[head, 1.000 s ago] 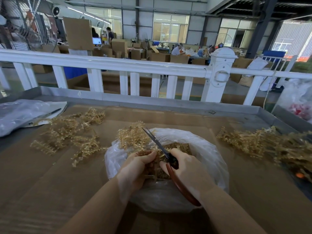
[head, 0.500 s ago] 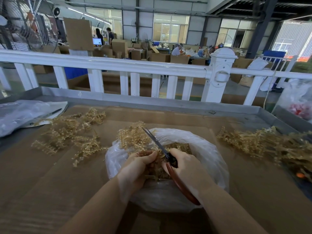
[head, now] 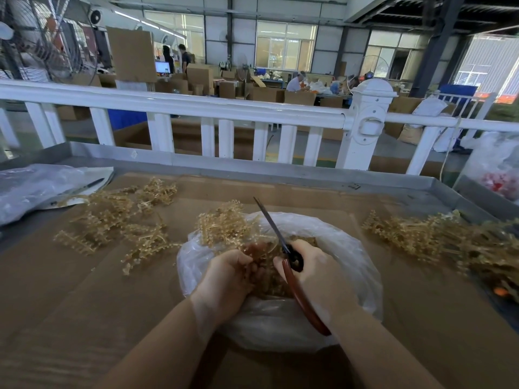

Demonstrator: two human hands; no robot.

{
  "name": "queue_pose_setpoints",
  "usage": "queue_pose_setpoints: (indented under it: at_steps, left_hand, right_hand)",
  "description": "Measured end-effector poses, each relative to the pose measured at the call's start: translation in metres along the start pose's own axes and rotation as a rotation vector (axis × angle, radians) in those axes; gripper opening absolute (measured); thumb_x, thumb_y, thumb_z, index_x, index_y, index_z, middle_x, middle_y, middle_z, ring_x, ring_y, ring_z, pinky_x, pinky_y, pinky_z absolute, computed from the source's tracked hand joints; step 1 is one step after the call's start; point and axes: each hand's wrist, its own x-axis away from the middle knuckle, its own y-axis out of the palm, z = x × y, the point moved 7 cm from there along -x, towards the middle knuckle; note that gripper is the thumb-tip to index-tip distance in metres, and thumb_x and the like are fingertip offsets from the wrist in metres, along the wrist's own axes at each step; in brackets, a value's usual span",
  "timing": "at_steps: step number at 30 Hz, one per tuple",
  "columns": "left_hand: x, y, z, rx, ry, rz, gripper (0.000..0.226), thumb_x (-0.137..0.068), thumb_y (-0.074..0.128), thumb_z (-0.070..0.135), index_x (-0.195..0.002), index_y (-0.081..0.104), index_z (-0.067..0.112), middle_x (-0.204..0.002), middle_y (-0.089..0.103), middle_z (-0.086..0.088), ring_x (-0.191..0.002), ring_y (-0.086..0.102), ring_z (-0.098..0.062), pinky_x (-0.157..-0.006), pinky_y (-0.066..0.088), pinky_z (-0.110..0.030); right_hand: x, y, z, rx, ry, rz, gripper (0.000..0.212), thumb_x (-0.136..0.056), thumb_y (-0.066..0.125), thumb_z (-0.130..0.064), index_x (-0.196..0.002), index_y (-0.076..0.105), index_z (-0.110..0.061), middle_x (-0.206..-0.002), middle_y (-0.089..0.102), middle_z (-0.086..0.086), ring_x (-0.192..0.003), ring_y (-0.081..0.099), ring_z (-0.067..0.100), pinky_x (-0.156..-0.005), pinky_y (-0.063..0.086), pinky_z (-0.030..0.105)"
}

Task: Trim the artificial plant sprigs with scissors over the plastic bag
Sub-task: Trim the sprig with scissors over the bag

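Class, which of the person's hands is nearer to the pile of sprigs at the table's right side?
Right. The right hand, holding the scissors, is closer to that pile; the left hand sits farther away.

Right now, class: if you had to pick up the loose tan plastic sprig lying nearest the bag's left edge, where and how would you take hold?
Probably pinch the tan plastic sprig at its bare central stem, coming from above. It lies flat on the brown cardboard sheet, its beaded side branches splaying outward and likely to bend.
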Motion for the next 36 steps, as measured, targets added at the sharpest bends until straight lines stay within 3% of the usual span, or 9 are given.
queue_pose_setpoints:
  at_steps: [3, 5, 9, 15, 19, 22, 25, 28, 36]
  left_hand:
    - [0.0, -0.001, 0.004, -0.025, 0.043, -0.002, 0.032, -0.083, 0.049, -0.002, -0.112, 0.06, -0.007, -0.1, 0.069, -0.024, -0.086, 0.069, -0.031, -0.069, 0.055, -0.036]
    - [-0.003, -0.005, 0.008, -0.034, 0.093, 0.042, 0.024, -0.088, 0.052, -0.002, -0.11, 0.062, -0.004, -0.09, 0.071, -0.018, -0.078, 0.069, -0.025, -0.063, 0.056, -0.031]
    - [-0.006, -0.008, 0.01, -0.009, 0.124, 0.107, 0.01, -0.082, 0.061, -0.002, -0.085, 0.069, 0.004, -0.074, 0.071, -0.012, -0.065, 0.07, -0.019, -0.055, 0.056, -0.027]
    - [-0.003, -0.007, 0.007, -0.052, 0.131, 0.106, 0.022, -0.081, 0.061, -0.009, -0.097, 0.059, 0.005, -0.075, 0.073, -0.011, -0.068, 0.071, -0.023, -0.054, 0.056, -0.029]
    - [0.0, -0.005, 0.011, -0.196, 0.196, 0.139, 0.025, -0.088, 0.053, -0.01, -0.074, 0.064, 0.009, -0.071, 0.068, -0.007, -0.061, 0.067, -0.014, -0.052, 0.053, -0.023]
    - [0.002, -0.004, 0.014, -0.246, 0.173, 0.167, 0.044, -0.092, 0.045, -0.009, -0.069, 0.076, 0.011, -0.08, 0.074, -0.008, -0.074, 0.07, -0.016, -0.06, 0.056, -0.024]
    - [0.006, 0.001, 0.02, -0.222, 0.165, 0.126, 0.032, -0.085, 0.054, -0.011, -0.087, 0.077, 0.011, -0.09, 0.074, -0.011, -0.082, 0.072, -0.022, -0.06, 0.056, -0.025]
    - [0.007, 0.0, 0.025, -0.272, 0.225, 0.168, 0.034, -0.079, 0.062, -0.014, -0.097, 0.073, 0.012, -0.094, 0.074, -0.011, -0.086, 0.07, -0.022, -0.062, 0.056, -0.024]
    - [0.008, -0.008, 0.021, -0.211, 0.3, 0.249, 0.025, -0.085, 0.056, -0.012, -0.076, 0.065, 0.009, -0.08, 0.067, -0.01, -0.077, 0.064, -0.02, -0.072, 0.055, -0.029]
  right_hand:
    - [0.002, 0.0, 0.0, -0.002, -0.014, 0.003, 0.013, -0.093, 0.058, -0.037, -0.095, 0.056, -0.025, -0.082, 0.057, -0.015, -0.065, 0.05, -0.006, -0.062, 0.039, 0.001]
    - [0.003, -0.001, 0.001, -0.002, -0.019, 0.016, 0.012, -0.092, 0.059, -0.037, -0.095, 0.056, -0.026, -0.081, 0.056, -0.017, -0.064, 0.048, -0.01, -0.063, 0.038, 0.0]
    - [0.004, -0.003, 0.005, -0.007, -0.017, 0.061, 0.013, -0.091, 0.061, -0.036, -0.1, 0.059, -0.026, -0.077, 0.053, -0.02, -0.065, 0.046, -0.013, -0.065, 0.036, -0.002]
    - [0.008, 0.0, 0.007, 0.027, -0.026, 0.048, 0.018, -0.091, 0.062, -0.032, -0.107, 0.06, -0.025, -0.084, 0.056, -0.018, -0.074, 0.053, -0.003, -0.065, 0.037, -0.004]
    - [0.01, 0.002, 0.006, 0.043, -0.046, 0.054, 0.021, -0.09, 0.062, -0.032, -0.11, 0.06, -0.026, -0.089, 0.061, -0.016, -0.075, 0.047, -0.006, -0.065, 0.035, -0.005]
    - [0.012, 0.001, 0.006, 0.03, -0.043, 0.066, 0.019, -0.09, 0.064, -0.031, -0.108, 0.061, -0.025, -0.084, 0.057, -0.018, -0.071, 0.049, -0.005, -0.066, 0.036, -0.004]
    - [0.012, 0.0, 0.006, 0.027, -0.04, 0.063, 0.017, -0.09, 0.063, -0.032, -0.105, 0.061, -0.026, -0.081, 0.057, -0.017, -0.069, 0.053, -0.005, -0.065, 0.038, -0.001]
    - [0.014, 0.0, 0.007, 0.026, -0.036, 0.065, 0.014, -0.09, 0.063, -0.033, -0.102, 0.06, -0.027, -0.079, 0.055, -0.018, -0.064, 0.046, -0.014, -0.065, 0.038, -0.001]
    - [0.018, 0.005, 0.007, 0.065, -0.017, 0.064, 0.019, -0.089, 0.062, -0.037, -0.107, 0.059, -0.03, -0.089, 0.063, -0.017, -0.078, 0.054, -0.005, -0.064, 0.035, 0.0]
